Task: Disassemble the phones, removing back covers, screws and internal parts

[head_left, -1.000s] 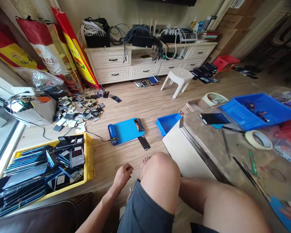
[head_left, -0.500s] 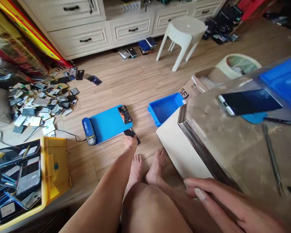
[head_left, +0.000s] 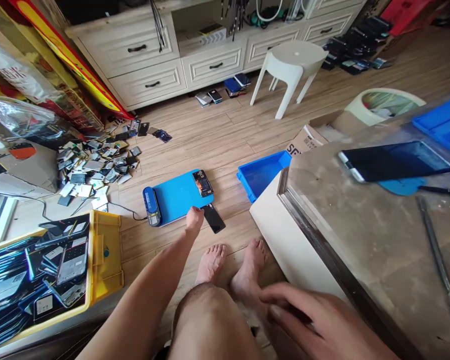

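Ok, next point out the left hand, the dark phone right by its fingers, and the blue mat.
Left hand (head_left: 194, 218): head view, on the back of the hand.
Dark phone (head_left: 214, 219): head view, middle of its dark upper face.
Blue mat (head_left: 174, 196): head view, bare middle of its top.

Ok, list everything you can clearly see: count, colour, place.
Table: one, brown-topped, right
Mat: one, blue, floor centre
Opened phone: one, black-orange, mat's right end
Dark phone: one, black, floor, by mat
Floor tray: one, blue, beside table
Carton: one, brown, by floor tray
Cabinet: one, white, back
Stool: one, white, before cabinet
Bin: one, cream, beyond carton
Crate: one, yellow, lower left
Flat pieces: many, mixed, floor left
Sacks: several, red-yellow, upper left
Screened device: one, dark, on table
Metal tool: one, grey, on table
Table tray: one, blue, right edge
Feet: two, bare, floor
Left hand: one, at dark phone's end
Right hand: one, blurred, near table
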Action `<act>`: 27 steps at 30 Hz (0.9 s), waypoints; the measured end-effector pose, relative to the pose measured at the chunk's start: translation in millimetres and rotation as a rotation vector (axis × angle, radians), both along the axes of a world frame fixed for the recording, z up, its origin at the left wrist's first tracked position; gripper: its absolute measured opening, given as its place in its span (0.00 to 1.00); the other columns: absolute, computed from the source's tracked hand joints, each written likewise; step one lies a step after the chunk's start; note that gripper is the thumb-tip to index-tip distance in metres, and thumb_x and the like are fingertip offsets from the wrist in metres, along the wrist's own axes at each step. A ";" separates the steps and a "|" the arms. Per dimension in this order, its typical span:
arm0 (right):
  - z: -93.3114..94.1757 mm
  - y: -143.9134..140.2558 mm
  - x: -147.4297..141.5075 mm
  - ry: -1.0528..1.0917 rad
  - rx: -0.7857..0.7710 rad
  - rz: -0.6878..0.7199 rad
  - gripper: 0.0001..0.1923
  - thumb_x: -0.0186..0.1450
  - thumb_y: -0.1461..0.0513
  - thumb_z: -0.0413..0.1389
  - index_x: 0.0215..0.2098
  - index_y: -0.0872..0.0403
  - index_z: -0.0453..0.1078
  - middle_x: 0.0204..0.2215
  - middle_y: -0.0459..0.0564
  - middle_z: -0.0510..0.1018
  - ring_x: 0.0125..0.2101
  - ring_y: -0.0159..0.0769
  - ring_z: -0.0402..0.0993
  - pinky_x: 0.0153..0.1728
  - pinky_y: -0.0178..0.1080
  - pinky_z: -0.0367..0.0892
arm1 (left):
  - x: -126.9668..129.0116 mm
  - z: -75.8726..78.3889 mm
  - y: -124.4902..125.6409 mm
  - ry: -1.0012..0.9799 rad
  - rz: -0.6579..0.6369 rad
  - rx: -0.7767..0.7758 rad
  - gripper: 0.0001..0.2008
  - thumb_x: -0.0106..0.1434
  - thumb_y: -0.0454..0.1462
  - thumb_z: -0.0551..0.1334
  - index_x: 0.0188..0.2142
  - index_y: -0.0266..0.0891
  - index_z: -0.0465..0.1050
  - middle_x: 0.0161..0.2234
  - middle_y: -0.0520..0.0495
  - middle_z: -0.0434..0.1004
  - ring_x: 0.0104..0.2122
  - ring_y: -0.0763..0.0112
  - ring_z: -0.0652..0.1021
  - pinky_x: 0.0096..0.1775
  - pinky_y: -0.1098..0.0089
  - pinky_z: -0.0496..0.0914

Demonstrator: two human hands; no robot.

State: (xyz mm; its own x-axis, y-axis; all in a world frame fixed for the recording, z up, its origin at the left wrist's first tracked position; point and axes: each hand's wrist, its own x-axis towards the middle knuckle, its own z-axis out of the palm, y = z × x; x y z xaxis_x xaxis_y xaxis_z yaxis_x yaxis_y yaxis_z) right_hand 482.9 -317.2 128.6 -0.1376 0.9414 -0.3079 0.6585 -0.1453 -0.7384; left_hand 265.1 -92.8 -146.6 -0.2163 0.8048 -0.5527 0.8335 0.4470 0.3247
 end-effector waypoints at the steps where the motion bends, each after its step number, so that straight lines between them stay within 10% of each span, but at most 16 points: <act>1: -7.0 15.1 -6.5 -0.013 -0.054 -0.002 0.14 0.69 0.63 0.52 0.43 0.41 0.79 0.36 0.45 0.87 0.34 0.38 0.85 0.30 0.32 0.77 | -9.3 10.6 10.4 -0.016 -0.031 0.004 0.18 0.70 0.44 0.63 0.54 0.37 0.72 0.50 0.42 0.76 0.45 0.63 0.79 0.46 0.58 0.77; 7: -111.3 165.1 -44.8 -0.301 -0.202 -0.186 0.14 0.66 0.61 0.59 0.49 0.55 0.77 0.45 0.57 0.84 0.47 0.47 0.80 0.46 0.41 0.71 | -37.7 52.1 102.4 0.000 -0.223 0.091 0.16 0.70 0.44 0.63 0.53 0.38 0.73 0.51 0.42 0.76 0.47 0.62 0.79 0.48 0.57 0.76; 15: -270.6 303.3 -111.6 -0.410 -0.123 -0.445 0.31 0.64 0.49 0.63 0.56 0.63 0.68 0.55 0.69 0.72 0.56 0.57 0.68 0.50 0.48 0.68 | -7.6 2.4 220.0 0.064 -0.454 0.212 0.20 0.70 0.44 0.63 0.57 0.38 0.71 0.59 0.40 0.71 0.56 0.55 0.74 0.56 0.49 0.71; 21: -308.8 317.1 -126.5 -0.373 -0.043 -0.429 0.34 0.58 0.55 0.69 0.56 0.62 0.66 0.54 0.68 0.70 0.57 0.58 0.65 0.56 0.53 0.63 | 18.8 -23.9 230.8 0.074 -0.460 0.158 0.20 0.70 0.44 0.63 0.57 0.37 0.70 0.59 0.39 0.71 0.57 0.55 0.74 0.56 0.47 0.70; 27: -308.3 294.7 -102.0 -0.145 -0.015 -0.461 0.22 0.63 0.66 0.61 0.55 0.55 0.69 0.51 0.58 0.72 0.49 0.44 0.73 0.51 0.42 0.68 | 10.2 15.1 215.2 -0.007 -0.450 0.104 0.17 0.70 0.43 0.63 0.54 0.35 0.73 0.52 0.41 0.76 0.47 0.62 0.78 0.49 0.55 0.76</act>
State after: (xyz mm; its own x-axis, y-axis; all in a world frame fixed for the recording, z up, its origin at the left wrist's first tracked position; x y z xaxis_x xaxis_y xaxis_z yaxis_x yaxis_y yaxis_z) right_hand 380.8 -22.5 -179.7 0.3386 0.8894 -0.3070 0.6188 -0.4563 -0.6394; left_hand 275.2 122.4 -131.5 0.1710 0.8690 -0.4642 0.9349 0.0056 0.3549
